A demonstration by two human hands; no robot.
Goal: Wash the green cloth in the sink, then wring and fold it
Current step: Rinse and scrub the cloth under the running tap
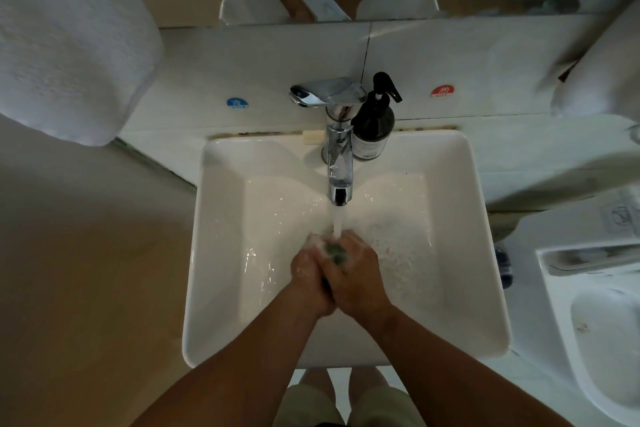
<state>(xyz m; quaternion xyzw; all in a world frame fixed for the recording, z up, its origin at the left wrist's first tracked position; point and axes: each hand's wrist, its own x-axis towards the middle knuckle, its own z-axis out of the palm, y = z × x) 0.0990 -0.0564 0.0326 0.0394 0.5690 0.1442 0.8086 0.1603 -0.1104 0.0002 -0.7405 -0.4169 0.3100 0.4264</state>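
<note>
- The cloth [334, 252] is wadded into a small lump between both hands, low in the sink [207, 253] and right under the stream from the tap [340, 170]. Only a patch of green shows, ringed with foam.
- The left grip [308, 276] has its fingers curled round the near left side of the wad.
- The right grip [358, 274] is closed over the top and right side, lying partly over the left, with its fingers wrapped on the cloth. Neither has any slack; both clamp the same bundle.
- Feel, as a judgement: the cloth is soft and limp with no stiffness of its own, so it takes whatever shape the hands press into it. Soaked, it should be heavier than when dry, and it will likely sag and drip once lifted clear of the water.
- Suds sit on the knuckles and on the water in the basin (a bottle [373, 130] with a pump stands just beside the tap). The fabric is probably slippery, and a loose pinch could let it slide out.
- It is not fragile and should stand hard squeezing and twisting.
- Where to take hold:
  - For rubbing, a bunched hold like this one suits.
  - For wringing, draw it out into a rope and take one end in each grip, well apart, then twist opposite ways.
  - For folding, take two corners of one edge.
- The cloth's edges and full extent are hidden inside the hands, so I cannot tell where the corners lie.
</note>
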